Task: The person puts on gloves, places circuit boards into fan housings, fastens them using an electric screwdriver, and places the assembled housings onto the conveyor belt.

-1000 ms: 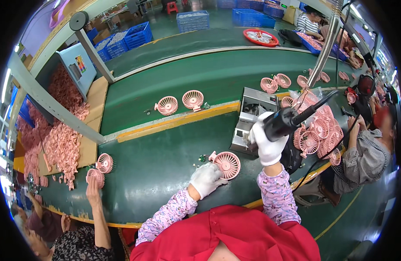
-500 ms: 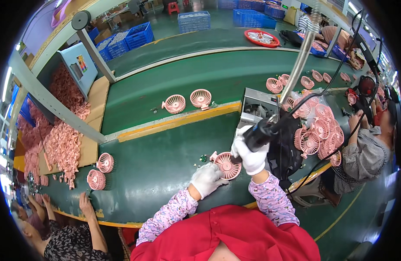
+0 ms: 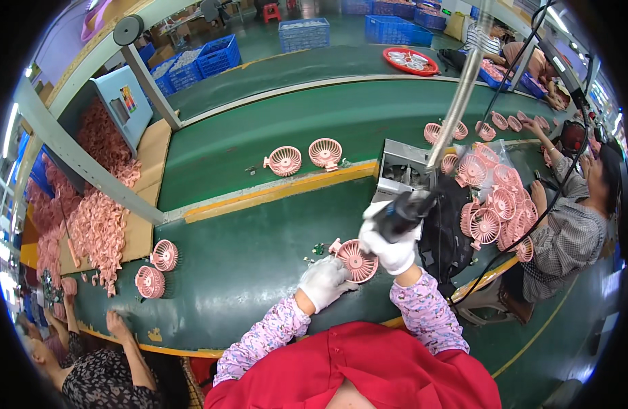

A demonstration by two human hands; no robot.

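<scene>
The left hand (image 3: pixel 325 281) is touching the near-left rim of a pink fan cover (image 3: pixel 359 261); its gloved fingers are lying together there, but whether they are clamping the rim cannot be told. The cover is lying on the green work table (image 3: pixel 232 238), directly in front of the person, with its ribbed side facing up. The right hand (image 3: pixel 390 238), also gloved, is gripping a black power tool (image 3: pixel 399 217), with its fingers wrapping around the body. The tool is tilting above the table, just beside the cover; blur is hiding its tip.

A small green circuit board (image 3: pixel 319 249) is lying just left of the cover. A metal box (image 3: pixel 394 184) is standing beyond the right hand, and a coiled metal spring (image 3: pixel 457 102) is running down toward the tool. A black bag (image 3: pixel 450 235) is lying to the right, beside a heap of pink fan covers (image 3: pixel 502 201). Two further covers (image 3: pixel 284 161) are resting side by side on the green belt (image 3: pixel 211 129) beyond the table.
</scene>
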